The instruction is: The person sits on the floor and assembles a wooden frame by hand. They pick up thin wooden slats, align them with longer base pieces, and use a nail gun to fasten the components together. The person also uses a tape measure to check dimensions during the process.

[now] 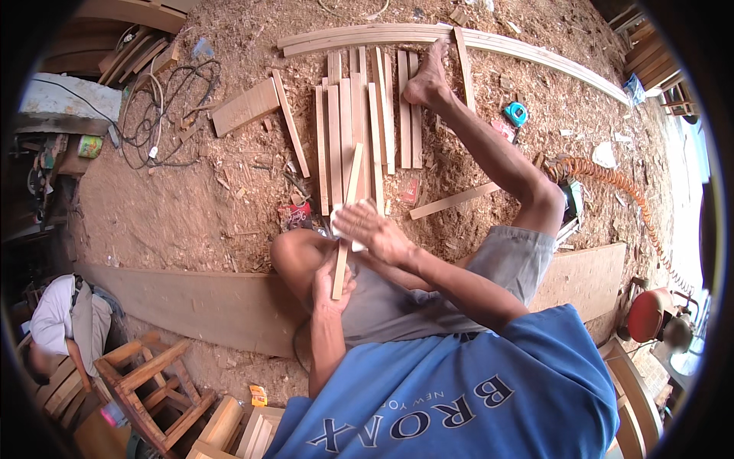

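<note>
My left hand (330, 284) is closed round the near end of a narrow wooden strip (355, 172), which slants up and away between my knees. My right hand (376, 234) lies across the strip just beyond it, fingers together, gripping a white folded sheet (336, 222) against the wood. The sheet is mostly under the fingers, and its kind cannot be made out; the hand is slightly blurred. Beyond the strip's far end, several similar wooden strips (345, 115) lie side by side on the ground.
Long boards (367, 35) lie beyond the strips, near my bare foot. A blue tape measure (516, 114) and an orange coiled hose (596, 167) are to the right. A wide plank (206, 306) crosses under me. Cables (180, 92) tangle at left; another person (65, 317) bends near a wooden stool frame (157, 390).
</note>
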`<move>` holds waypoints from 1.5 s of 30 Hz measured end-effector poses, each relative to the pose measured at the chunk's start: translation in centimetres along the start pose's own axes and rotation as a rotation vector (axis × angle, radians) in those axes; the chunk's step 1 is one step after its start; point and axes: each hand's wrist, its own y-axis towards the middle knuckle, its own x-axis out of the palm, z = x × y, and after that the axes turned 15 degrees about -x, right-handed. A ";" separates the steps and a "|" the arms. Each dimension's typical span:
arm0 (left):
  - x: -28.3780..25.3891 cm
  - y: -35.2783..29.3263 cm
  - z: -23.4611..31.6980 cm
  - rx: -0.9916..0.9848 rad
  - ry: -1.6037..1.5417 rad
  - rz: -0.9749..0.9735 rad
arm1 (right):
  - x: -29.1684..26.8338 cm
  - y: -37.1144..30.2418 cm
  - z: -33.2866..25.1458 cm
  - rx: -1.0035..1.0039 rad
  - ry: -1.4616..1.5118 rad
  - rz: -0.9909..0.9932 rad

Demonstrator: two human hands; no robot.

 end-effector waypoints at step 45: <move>3.2 0.5 -0.5 0.090 -0.037 0.514 | -0.5 2.1 2.6 0.040 -0.340 -0.451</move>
